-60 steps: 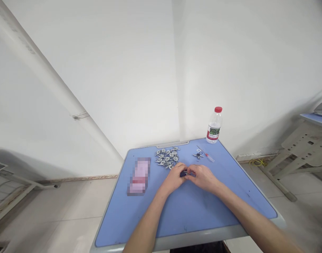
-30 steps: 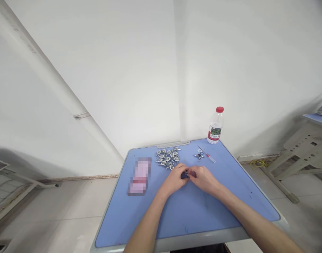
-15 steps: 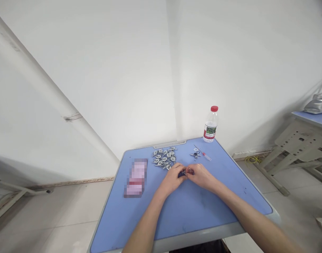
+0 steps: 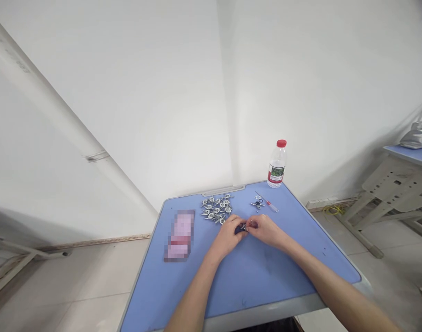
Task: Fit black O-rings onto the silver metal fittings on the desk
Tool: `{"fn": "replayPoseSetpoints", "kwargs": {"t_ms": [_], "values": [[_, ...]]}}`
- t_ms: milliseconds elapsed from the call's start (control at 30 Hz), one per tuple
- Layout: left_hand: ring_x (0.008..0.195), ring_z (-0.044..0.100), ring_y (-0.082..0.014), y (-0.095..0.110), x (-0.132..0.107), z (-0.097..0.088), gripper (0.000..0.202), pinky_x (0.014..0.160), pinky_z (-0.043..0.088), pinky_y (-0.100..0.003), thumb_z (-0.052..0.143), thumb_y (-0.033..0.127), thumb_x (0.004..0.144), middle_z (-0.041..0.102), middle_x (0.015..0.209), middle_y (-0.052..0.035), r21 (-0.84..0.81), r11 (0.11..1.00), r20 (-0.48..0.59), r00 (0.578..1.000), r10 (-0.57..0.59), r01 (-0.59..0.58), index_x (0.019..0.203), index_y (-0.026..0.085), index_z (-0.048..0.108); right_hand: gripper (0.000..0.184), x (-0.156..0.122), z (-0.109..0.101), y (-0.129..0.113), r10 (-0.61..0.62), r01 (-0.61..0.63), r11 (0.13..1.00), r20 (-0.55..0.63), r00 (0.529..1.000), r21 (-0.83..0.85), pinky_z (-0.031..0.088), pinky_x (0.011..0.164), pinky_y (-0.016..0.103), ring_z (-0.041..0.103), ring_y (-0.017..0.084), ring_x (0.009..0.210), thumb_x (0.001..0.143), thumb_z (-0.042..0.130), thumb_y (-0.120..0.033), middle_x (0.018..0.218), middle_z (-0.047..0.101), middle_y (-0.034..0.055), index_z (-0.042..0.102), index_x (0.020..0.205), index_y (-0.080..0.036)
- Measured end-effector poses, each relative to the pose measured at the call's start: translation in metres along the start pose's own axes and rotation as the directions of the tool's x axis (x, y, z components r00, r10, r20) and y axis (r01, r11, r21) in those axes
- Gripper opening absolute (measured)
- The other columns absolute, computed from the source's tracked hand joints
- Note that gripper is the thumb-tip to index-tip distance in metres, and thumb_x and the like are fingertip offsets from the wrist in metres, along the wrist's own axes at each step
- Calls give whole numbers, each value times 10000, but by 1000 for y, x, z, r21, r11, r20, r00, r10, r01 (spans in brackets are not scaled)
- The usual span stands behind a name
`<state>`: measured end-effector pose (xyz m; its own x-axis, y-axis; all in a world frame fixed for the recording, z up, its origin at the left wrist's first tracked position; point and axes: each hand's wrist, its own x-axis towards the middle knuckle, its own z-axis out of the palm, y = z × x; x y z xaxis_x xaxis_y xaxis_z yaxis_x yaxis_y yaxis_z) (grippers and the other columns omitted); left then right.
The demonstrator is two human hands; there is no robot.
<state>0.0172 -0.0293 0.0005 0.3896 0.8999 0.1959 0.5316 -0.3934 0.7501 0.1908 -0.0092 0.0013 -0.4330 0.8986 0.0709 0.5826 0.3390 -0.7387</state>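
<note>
The dark part (image 4: 240,228) sits between the two hands, just above the surface, a little behind its middle. It is small and dark blue, with a bit of metal showing at its right end; the view is too coarse to tell its exact shape. The left hand (image 4: 227,236) closes its fingers on the left side of the part, and the right hand (image 4: 266,230) pinches the right end with thumb and forefinger. Both wrists lie low on the desk (image 4: 266,276).

I judge the part to be light and stiff, perhaps a little slippery because it is so small. A fingertip pinch on its two ends seems the proper hold, and a strong grip is not needed.

Just behind the left hand, near the far edge, lies a pile (image 4: 216,208) of small metal pieces. Behind the right hand there are a few rings (image 4: 257,202), and beside them a thin screwdriver (image 4: 268,203) with a red grip. A bottle (image 4: 277,164) with a red cap stands upright at the far right corner. Toward the left edge lies a flat pink pack (image 4: 179,235), well apart from the hands.
</note>
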Motion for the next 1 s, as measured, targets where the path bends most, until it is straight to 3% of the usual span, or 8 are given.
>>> {"fn": "replayPoseSetpoints", "kwargs": {"t_ms": [400, 567, 733, 1000], "values": [[928, 556, -180, -2, 0, 1, 319, 868, 452, -320, 567, 111, 783, 570, 991, -40, 18, 1000, -1, 1000, 8, -8, 1063, 236, 656, 156, 1, 1, 3, -11, 10, 1000, -12, 1000, -27, 308, 522, 214, 442, 98, 544, 725, 485, -157, 563, 539, -32, 621, 649, -157], [933, 561, -173, -1, 0, 0, 326, 869, 451, -307, 555, 104, 783, 571, 1007, -35, 8, 1000, 2, 1000, 3, -3, 1070, 228, 649, 160, 1, -13, 0, 35, -34, 999, -31, 999, 37, 338, 523, 211, 489, 113, 562, 742, 506, -186, 581, 562, -23, 662, 719, -161], [982, 562, -176, -1, -1, -3, 328, 906, 445, -309, 541, 113, 789, 581, 1060, -40, 15, 1000, 27, 1000, 5, -5, 1085, 216, 636, 129, 6, -29, 7, 101, -108, 991, -94, 990, -74, 370, 563, 231, 544, 139, 595, 736, 536, -148, 613, 611, 5, 657, 695, -160], [962, 576, -179, -2, -6, -8, 312, 893, 465, -311, 546, 123, 785, 601, 1061, -42, 36, 999, 41, 999, 8, -9, 1064, 220, 644, 112, 11, -33, 20, 169, -185, 972, -115, 979, -149, 394, 606, 234, 594, 157, 666, 732, 562, -126, 693, 663, 32, 666, 708, -160]]}}
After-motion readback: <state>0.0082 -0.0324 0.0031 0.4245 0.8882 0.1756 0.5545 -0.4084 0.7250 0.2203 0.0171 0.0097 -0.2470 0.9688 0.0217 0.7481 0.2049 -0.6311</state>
